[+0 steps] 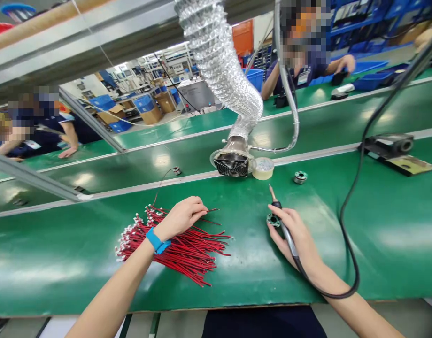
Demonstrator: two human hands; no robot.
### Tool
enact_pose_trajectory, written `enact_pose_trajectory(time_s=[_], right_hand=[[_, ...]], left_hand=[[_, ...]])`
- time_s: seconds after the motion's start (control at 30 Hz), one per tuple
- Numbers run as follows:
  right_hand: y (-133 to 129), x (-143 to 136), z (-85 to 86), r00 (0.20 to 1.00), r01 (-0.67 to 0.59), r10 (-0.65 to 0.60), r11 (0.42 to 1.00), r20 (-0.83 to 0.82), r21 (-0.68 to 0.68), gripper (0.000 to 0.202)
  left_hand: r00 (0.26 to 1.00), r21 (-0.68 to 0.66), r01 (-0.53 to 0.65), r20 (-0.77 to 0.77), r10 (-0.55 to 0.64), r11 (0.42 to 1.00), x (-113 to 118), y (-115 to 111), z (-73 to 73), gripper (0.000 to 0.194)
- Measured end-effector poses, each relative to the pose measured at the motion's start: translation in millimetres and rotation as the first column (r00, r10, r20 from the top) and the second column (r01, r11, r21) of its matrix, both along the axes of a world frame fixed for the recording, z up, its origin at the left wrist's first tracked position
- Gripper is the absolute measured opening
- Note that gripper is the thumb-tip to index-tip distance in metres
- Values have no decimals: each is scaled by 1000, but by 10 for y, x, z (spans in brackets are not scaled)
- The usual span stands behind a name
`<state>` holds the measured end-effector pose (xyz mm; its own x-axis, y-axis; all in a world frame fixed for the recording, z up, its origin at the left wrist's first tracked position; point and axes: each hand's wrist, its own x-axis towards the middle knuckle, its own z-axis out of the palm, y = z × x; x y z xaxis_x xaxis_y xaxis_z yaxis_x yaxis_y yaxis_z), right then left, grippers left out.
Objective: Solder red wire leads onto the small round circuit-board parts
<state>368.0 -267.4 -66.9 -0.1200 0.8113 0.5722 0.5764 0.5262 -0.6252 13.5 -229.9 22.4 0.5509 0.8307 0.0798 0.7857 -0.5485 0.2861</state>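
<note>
My left hand (182,217), with a blue band (157,241) at the wrist, is above a pile of red wires (198,249) with white connectors (126,241) at their left ends. Its thumb and fingers pinch one red wire (212,210), whose tip points right. A soldering iron (289,237) lies in my right hand (302,241), tip pointing up and away. The fingers of that hand also hold a small round part with a green circuit board (273,220), partly hidden by the iron. Behind it, a similar round part (300,177) sits on the green bench.
A fume fan (232,164) on a silver duct (237,80) hangs over the bench beside a tape roll (263,169). The iron's black cable (343,211) loops at right, near an iron stand (392,145). Another round part (177,171) lies farther back. Co-workers sit across.
</note>
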Motion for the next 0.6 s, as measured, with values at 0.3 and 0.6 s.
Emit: enact_pose_trajectory(time_s=[0.3, 0.6], right_hand=[[14, -12, 9, 1000, 26, -26, 998, 1, -63, 55], [-84, -62, 90, 983, -115, 89, 980, -162, -161, 69]], left_hand=[[939, -219, 28, 341, 49, 975, 929, -3, -72, 24], [731, -718, 76, 512, 451, 692, 1452, -73, -246, 33]])
